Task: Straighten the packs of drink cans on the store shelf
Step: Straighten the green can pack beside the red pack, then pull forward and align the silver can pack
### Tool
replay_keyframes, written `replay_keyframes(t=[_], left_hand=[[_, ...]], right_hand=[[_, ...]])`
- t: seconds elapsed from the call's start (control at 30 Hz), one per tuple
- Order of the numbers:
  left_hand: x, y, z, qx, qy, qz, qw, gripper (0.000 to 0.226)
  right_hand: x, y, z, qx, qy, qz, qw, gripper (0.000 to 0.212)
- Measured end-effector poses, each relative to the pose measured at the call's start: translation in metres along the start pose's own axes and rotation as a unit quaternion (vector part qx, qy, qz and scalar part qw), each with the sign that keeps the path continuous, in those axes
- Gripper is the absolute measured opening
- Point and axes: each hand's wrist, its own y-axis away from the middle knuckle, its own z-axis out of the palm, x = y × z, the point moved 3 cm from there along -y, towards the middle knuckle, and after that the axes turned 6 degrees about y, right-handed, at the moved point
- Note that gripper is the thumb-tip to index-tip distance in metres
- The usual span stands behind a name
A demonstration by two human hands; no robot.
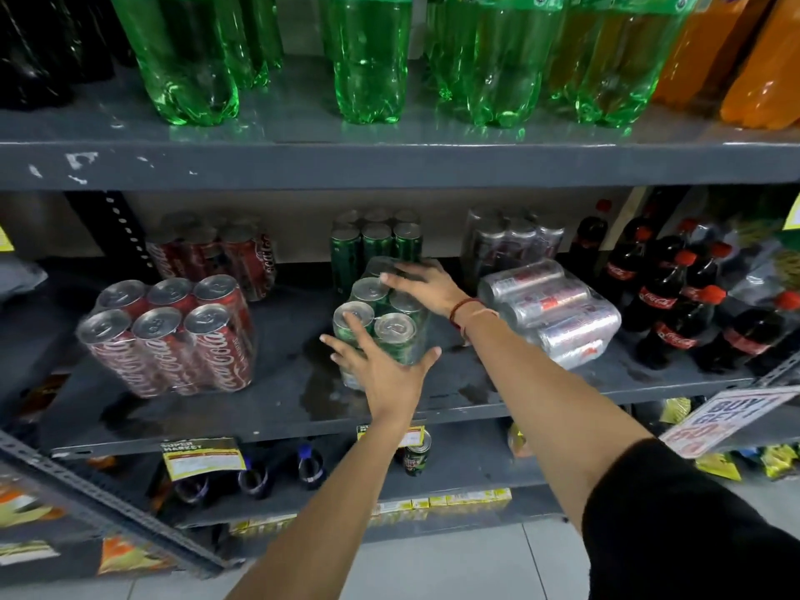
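Note:
A shrink-wrapped pack of green cans (391,326) stands upright at the middle of the grey shelf (268,409). My left hand (385,368) presses flat against its front face, fingers spread. My right hand (422,285) lies over the back can tops, fingers spread. To the left stands a red cola pack (173,335), upright and slightly angled. To the right a silver can pack (552,311) lies on its side. Behind are another red pack (216,253), another green pack (374,244) and a dark pack (511,242).
Small cola bottles (675,296) crowd the right end of the shelf. Large green bottles (368,58) and orange bottles (757,67) fill the shelf above. A wet patch (320,387) marks the shelf front. A promo sign (727,417) sticks out at right. Lower shelves hold cans and snacks.

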Motion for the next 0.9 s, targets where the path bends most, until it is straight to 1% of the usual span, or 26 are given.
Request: replay_keyframes(t=[0.03, 0.1, 0.17, 0.27, 0.33, 0.4, 0.47, 0.6, 0.67, 0.73, 0.77, 0.83, 0.9], left_hand=[[-0.004, -0.007, -0.004, -0.009, 0.005, 0.002, 1.000, 0.134], [-0.010, -0.027, -0.020, -0.039, -0.002, 0.033, 0.999, 0.133], [-0.010, -0.055, -0.043, -0.096, -0.031, 0.068, 0.993, 0.129], [-0.001, -0.094, -0.071, -0.222, -0.120, 0.059, 0.966, 0.122], [0.005, -0.109, -0.079, -0.265, -0.176, 0.061, 0.946, 0.118], [0.010, -0.111, -0.080, -0.276, -0.200, 0.069, 0.938, 0.116], [0.009, -0.108, -0.079, -0.266, -0.199, 0.074, 0.940, 0.114], [0.009, -0.100, -0.079, -0.240, -0.217, 0.085, 0.942, 0.112], [0.014, -0.099, -0.078, -0.254, -0.234, 0.075, 0.936, 0.114], [0.017, -0.100, -0.079, -0.278, -0.272, 0.041, 0.920, 0.118], [0.021, -0.099, -0.077, -0.289, -0.304, 0.017, 0.908, 0.121], [0.036, -0.096, -0.069, -0.288, -0.370, -0.009, 0.883, 0.124], [0.060, -0.091, -0.049, -0.278, -0.379, 0.032, 0.882, 0.122]], right_hand=[[0.002, 0.002, 0.001, 0.029, 0.009, 0.004, 1.000, 0.071], [0.009, 0.012, 0.003, 0.092, 0.037, 0.015, 0.995, 0.069], [0.016, 0.031, 0.010, 0.156, 0.039, 0.026, 0.987, 0.069], [0.016, 0.060, 0.024, 0.244, 0.039, 0.052, 0.968, 0.069], [0.013, 0.072, 0.033, 0.270, 0.029, 0.069, 0.960, 0.069], [0.014, 0.074, 0.038, 0.248, -0.011, 0.079, 0.965, 0.070], [0.017, 0.072, 0.037, 0.218, -0.046, 0.070, 0.972, 0.071], [0.018, 0.069, 0.031, 0.182, -0.062, 0.053, 0.980, 0.072], [0.019, 0.071, 0.027, 0.152, -0.067, 0.053, 0.985, 0.072], [0.020, 0.075, 0.020, 0.139, -0.096, 0.047, 0.985, 0.072], [0.024, 0.081, 0.011, 0.160, -0.117, 0.044, 0.979, 0.071], [0.035, 0.095, -0.016, 0.257, -0.148, 0.038, 0.954, 0.071], [0.056, 0.112, -0.049, 0.376, -0.141, 0.046, 0.915, 0.070]])
